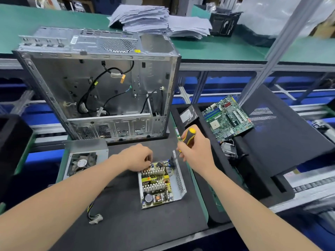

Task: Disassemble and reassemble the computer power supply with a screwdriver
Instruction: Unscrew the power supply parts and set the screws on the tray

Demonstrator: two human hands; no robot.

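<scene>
The opened power supply (178, 180) lies on the black mat in front of me, its circuit board with heatsinks and coils exposed in a metal tray. Its removed cover with the fan (85, 156) sits to the left. My right hand (195, 151) grips a yellow-and-black screwdriver (188, 135), whose tip points down at the far right corner of the board. My left hand (139, 156) rests at the far left corner of the supply with curled fingers; what they pinch, if anything, is hidden. A cable bundle (93, 214) trails off to the lower left.
An empty computer case (101, 84) stands open behind the supply. To the right, black foam trays hold a motherboard (227, 117), a hard drive (188, 114) and a heatsink (229, 150). A black side panel (282, 134) lies further right. Paper stacks (155, 20) sit on the far green bench.
</scene>
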